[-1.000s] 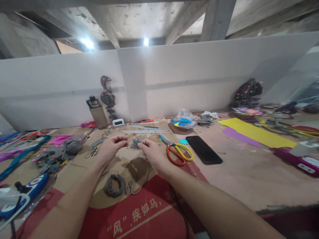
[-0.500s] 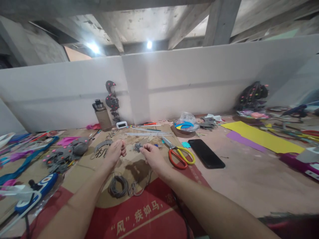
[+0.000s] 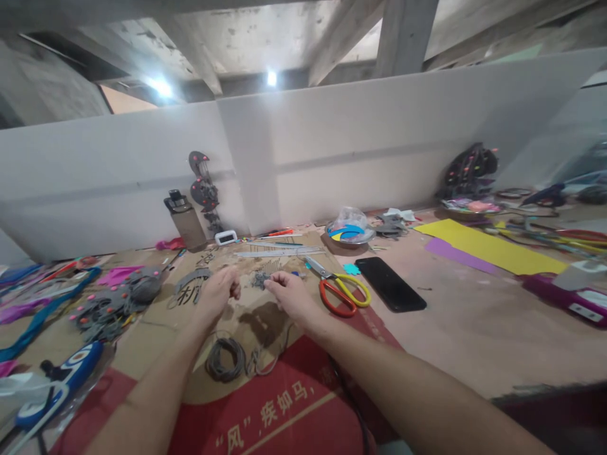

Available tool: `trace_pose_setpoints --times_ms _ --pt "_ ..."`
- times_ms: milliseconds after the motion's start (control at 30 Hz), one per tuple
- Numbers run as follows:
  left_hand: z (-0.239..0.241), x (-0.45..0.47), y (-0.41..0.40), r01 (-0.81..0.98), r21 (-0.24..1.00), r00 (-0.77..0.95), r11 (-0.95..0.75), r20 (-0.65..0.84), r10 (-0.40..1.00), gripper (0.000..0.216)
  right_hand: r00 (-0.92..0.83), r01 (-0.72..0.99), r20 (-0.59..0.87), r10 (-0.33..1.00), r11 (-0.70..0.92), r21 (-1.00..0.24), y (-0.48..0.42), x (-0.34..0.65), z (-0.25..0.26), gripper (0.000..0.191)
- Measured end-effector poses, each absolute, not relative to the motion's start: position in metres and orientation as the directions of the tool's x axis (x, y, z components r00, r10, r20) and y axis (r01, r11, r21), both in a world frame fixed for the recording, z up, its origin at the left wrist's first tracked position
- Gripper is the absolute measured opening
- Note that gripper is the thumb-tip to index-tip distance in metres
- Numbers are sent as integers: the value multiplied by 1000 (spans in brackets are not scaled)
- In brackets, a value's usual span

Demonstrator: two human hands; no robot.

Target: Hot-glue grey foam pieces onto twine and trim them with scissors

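Observation:
My left hand [image 3: 219, 292] is curled into a pinch above the cardboard sheet [image 3: 265, 328], fingers closed on something I cannot make out. My right hand [image 3: 289, 294] is also pinched, its fingertips at a small grey ornament piece [image 3: 259, 279] that sits between both hands. A coil of grey cord [image 3: 226, 359] lies on the cardboard just below my left wrist. Red and yellow scissors [image 3: 340, 291] lie right of my right hand.
A black phone [image 3: 389, 291] lies beyond the scissors. A water bottle [image 3: 186, 219], a small white timer [image 3: 226, 237] and metal rulers [image 3: 277, 250] stand near the white partition. Grey felt pieces [image 3: 107, 303] and a blue glue gun [image 3: 61, 373] lie left; yellow and purple sheets [image 3: 488, 253] lie right.
My left hand has closed into a tighter pinch and drawn slightly away from the grey piece. The camera view shifted a little; my right hand stays at the piece.

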State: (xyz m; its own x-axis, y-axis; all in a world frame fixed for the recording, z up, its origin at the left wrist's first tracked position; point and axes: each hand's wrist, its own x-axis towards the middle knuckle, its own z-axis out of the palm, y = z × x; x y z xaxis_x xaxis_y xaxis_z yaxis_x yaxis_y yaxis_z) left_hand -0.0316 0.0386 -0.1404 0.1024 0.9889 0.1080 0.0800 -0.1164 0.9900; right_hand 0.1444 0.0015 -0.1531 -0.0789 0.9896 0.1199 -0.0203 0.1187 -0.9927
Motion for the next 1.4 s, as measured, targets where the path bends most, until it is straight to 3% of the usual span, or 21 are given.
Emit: trace_pose_setpoints --times_ms 67,167,367,533,700,1100,1400 --pt "-134 -26 30 167 972 104 -164 148 983 24 -91 -24 115 989 113 -993 1 145 -154 21" --pt "-127 -21 21 228 956 166 -183 147 975 27 -97 -48 110 989 106 -993 1 146 -156 21" --pt "-121 -16 11 99 993 208 -71 49 977 35 -72 -29 126 989 124 -992 3 147 -159 22" --pt "-118 -11 6 218 970 261 -112 52 964 36 -72 38 142 987 145 -989 -1 147 -156 22" --pt "-114 -10 0 355 917 333 -184 60 941 25 -78 133 263 962 271 -953 -5 147 -153 19" --pt "-111 -10 1 434 883 252 -177 70 965 21 -114 122 283 952 296 -947 -5 146 -154 16" --pt "-117 -22 12 536 805 126 -254 221 967 18 -190 191 256 948 291 -937 -6 146 -154 16"
